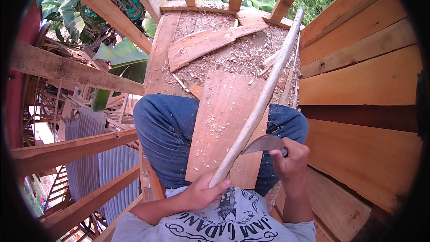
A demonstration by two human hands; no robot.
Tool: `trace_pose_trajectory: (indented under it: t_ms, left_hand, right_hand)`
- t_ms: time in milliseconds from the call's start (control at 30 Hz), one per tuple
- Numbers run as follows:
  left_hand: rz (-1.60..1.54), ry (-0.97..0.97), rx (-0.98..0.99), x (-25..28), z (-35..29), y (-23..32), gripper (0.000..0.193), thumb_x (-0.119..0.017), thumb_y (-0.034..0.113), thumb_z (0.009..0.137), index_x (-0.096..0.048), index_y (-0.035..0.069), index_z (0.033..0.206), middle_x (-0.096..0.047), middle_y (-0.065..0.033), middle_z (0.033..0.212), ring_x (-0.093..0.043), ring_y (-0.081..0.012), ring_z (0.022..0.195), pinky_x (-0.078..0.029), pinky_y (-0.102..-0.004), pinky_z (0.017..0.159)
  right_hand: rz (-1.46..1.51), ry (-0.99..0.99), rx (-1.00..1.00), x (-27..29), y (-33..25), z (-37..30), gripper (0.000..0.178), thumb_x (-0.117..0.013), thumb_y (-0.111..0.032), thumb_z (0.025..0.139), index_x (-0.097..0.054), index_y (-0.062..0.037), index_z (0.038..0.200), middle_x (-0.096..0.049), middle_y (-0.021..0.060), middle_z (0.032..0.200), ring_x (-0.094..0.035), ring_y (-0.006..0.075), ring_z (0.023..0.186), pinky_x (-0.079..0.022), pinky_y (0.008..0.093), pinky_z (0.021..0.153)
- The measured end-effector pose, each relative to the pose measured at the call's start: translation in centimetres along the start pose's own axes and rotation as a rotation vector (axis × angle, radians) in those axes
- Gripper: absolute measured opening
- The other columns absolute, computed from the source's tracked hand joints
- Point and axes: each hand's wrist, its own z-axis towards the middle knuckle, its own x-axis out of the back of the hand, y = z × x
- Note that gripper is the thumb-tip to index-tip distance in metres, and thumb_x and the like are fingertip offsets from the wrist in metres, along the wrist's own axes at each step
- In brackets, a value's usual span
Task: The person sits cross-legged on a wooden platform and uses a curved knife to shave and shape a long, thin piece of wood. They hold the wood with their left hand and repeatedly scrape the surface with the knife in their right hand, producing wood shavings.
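Left hand (204, 192) is wrapped tight round the near end of a long pale wooden stick (264, 92), pinning it close to the belly; right hand (291, 159) is clenched on the handle of a curved knife (264, 143), whose blade lies against the stick's right side just above the left fist. The stick slants away up and to the right, its lower part lying across a flat board (226, 123) set over the person's lap, its far tip reaching the wall planks (358, 58). It looks stiff and fairly light, slightly crooked, with a bare, smooth peeled surface that could slip in a loose hold, so a full wrap near the end, well clear of the edge, seems the safe place to hold. The blade looks sharp and wants a firm fist. Wood shavings (233, 56) cover the plank floor (161, 54) beyond the knees, along with a curved offcut (210, 40).
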Motion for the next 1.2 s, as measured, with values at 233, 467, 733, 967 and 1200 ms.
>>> trace_pose_trajectory:
  t_ms: [233, 467, 733, 967, 1200]
  left_hand:
    - [0.408, 0.154, -0.123, -1.2, -0.5, 0.9, 0.029, -0.050, 0.017, 0.095, -0.046, -0.004, 0.115, -0.047, -0.0011, 0.075, -0.044, -0.0090, 0.069, -0.039, -0.0256, 0.063]
    - [0.292, 0.072, -0.113, -0.7, -0.2, 0.3, 0.018, -0.049, 0.021, 0.098, -0.042, 0.005, 0.095, -0.039, 0.0026, 0.067, -0.035, -0.0039, 0.052, -0.030, -0.0206, 0.045]
    - [0.280, 0.131, -0.091, 0.1, -0.1, -0.2, 0.024, -0.048, 0.018, 0.097, -0.046, -0.002, 0.110, -0.047, -0.0004, 0.074, -0.046, -0.0070, 0.062, -0.039, -0.0234, 0.056]
    - [0.510, 0.218, -0.188, -0.7, -0.2, 0.5, 0.042, -0.048, 0.016, 0.096, -0.039, -0.009, 0.129, -0.049, -0.0053, 0.084, -0.047, -0.0103, 0.076, -0.041, -0.0270, 0.068]
    - [0.519, 0.227, -0.198, -1.1, -0.5, 1.0, 0.044, -0.047, 0.015, 0.096, -0.037, -0.009, 0.131, -0.050, -0.0060, 0.084, -0.049, -0.0106, 0.076, -0.041, -0.0266, 0.068]
  right_hand:
    - [-0.050, 0.025, 0.145, -2.9, -0.5, 0.3, 0.066, -0.064, -0.068, 0.069, -0.042, -0.0081, 0.051, -0.039, 0.0070, 0.045, -0.048, 0.0259, 0.039, -0.035, 0.0345, 0.038]
    - [-0.146, 0.122, 0.078, -2.9, 2.1, 1.7, 0.067, -0.063, -0.068, 0.070, -0.043, -0.0076, 0.051, -0.041, 0.0080, 0.044, -0.048, 0.0272, 0.040, -0.036, 0.0357, 0.039]
    - [0.044, -0.064, 0.042, -4.0, -1.0, -1.2, 0.064, -0.062, -0.066, 0.072, -0.046, -0.0074, 0.052, -0.045, 0.0092, 0.045, -0.052, 0.0273, 0.041, -0.037, 0.0355, 0.038]
    - [-0.093, 0.022, 0.137, -4.3, 0.2, 0.2, 0.068, -0.063, -0.071, 0.065, -0.041, -0.0085, 0.051, -0.041, 0.0068, 0.046, -0.049, 0.0254, 0.040, -0.036, 0.0350, 0.038]
    - [-0.111, 0.069, 0.160, -4.6, 0.7, 0.7, 0.071, -0.064, -0.074, 0.059, -0.038, -0.0087, 0.051, -0.037, 0.0063, 0.046, -0.045, 0.0247, 0.039, -0.034, 0.0342, 0.038]
